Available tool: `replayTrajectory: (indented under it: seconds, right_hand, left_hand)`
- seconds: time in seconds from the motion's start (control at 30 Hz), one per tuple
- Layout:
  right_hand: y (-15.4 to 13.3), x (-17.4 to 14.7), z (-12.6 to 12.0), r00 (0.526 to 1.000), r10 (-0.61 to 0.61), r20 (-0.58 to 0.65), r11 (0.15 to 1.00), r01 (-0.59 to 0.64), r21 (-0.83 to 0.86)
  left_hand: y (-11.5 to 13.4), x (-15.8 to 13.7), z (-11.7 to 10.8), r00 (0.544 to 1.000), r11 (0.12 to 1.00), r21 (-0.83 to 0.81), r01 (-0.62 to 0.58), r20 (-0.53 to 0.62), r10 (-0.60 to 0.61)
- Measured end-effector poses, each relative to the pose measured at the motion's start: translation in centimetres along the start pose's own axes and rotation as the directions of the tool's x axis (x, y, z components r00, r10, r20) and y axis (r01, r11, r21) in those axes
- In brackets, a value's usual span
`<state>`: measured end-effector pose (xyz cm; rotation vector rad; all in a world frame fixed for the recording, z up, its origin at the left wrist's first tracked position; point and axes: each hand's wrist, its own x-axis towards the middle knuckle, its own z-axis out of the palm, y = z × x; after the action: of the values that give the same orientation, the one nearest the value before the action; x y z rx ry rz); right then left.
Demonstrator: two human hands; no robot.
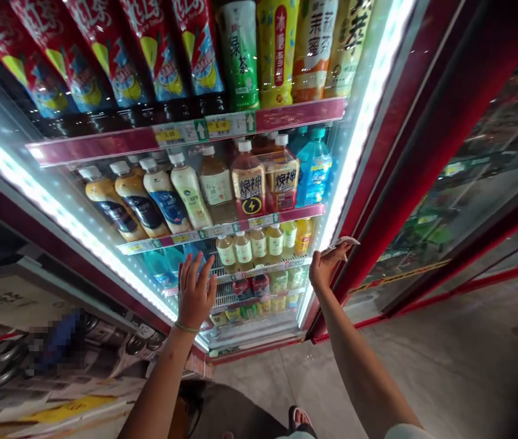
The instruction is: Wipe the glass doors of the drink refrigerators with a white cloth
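Observation:
My left hand (196, 289) is raised with fingers spread, in front of the lower shelves of a lit drinks cooler. Nothing is in it; whether it touches the glass I cannot tell. At the cooler's right edge, my right hand (327, 265) is closed on a thin white cloth or tissue (345, 240), against the red door frame (368, 235). Behind my left hand are blue bottles (163, 268). Small pale-labelled bottles (243, 250) stand between my hands. Higher up are amber energy-drink bottles (248, 183) and a blue bottle (314, 171).
Red-wrapped tea bottles (195, 49) and a green one (239, 58) fill the top shelf. Bright light strips run down both cooler sides. Stacked cartons and cans (3, 366) stand at lower left. Another glass-fronted unit (464, 183) is on the right, above grey floor (464, 353).

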<state>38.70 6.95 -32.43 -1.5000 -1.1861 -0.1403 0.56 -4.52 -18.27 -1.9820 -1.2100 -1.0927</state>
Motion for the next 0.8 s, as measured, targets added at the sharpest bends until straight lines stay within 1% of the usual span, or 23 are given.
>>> replayTrajectory:
  seconds: [0.03,0.1,0.2,0.3,0.37,0.43,0.47,0.63,0.73,0.8]
  right_hand:
    - [-0.9,-1.6,1.0,1.000,-0.010,0.017,1.000,0.010,0.011]
    - [-3.1,-4.9,3.1,0.995,-0.080,0.062,0.997,0.078,0.022]
    - [-7.0,-9.8,6.2,0.962,-0.255,0.101,0.967,0.256,-0.004]
    - [-11.1,-13.7,8.8,0.903,-0.419,0.093,0.905,0.424,-0.043]
    - [-14.0,-16.0,10.4,0.843,-0.527,0.109,0.845,0.534,-0.040]
    - [-16.9,-18.3,12.0,0.785,-0.603,0.142,0.792,0.611,-0.011]
    - [-18.4,-19.4,12.7,0.764,-0.625,0.160,0.775,0.632,0.008]
    - [-25.7,-24.5,15.9,0.699,-0.672,0.243,0.735,0.669,0.110]
    - [-29.9,-26.9,17.3,0.662,-0.700,0.268,0.709,0.687,0.158]
    - [-32.2,-28.1,17.9,0.628,-0.727,0.277,0.682,0.706,0.188]
  left_hand:
    - [-0.7,-0.5,-0.3,1.000,1.000,0.018,0.005,0.005,-0.005]
    - [-2.2,-1.6,-1.1,1.000,0.998,0.056,0.014,0.022,-0.015]
    - [-4.8,-3.2,-2.8,0.999,0.994,0.102,0.026,0.043,-0.030]
    - [-7.5,-4.6,-5.0,0.998,0.990,0.132,0.043,0.048,-0.049]
    - [-9.3,-5.4,-6.4,0.997,0.987,0.152,0.044,0.049,-0.052]
    - [-10.9,-6.0,-7.7,0.998,0.984,0.175,0.033,0.046,-0.041]
    - [-11.7,-6.3,-8.2,0.998,0.982,0.186,0.025,0.044,-0.034]
    - [-14.4,-7.2,-10.4,0.999,0.976,0.217,-0.018,0.054,0.006]
    - [-15.6,-7.4,-11.8,0.998,0.974,0.223,-0.050,0.056,0.038]
    - [-16.4,-7.4,-12.7,0.997,0.974,0.217,-0.069,0.058,0.058]
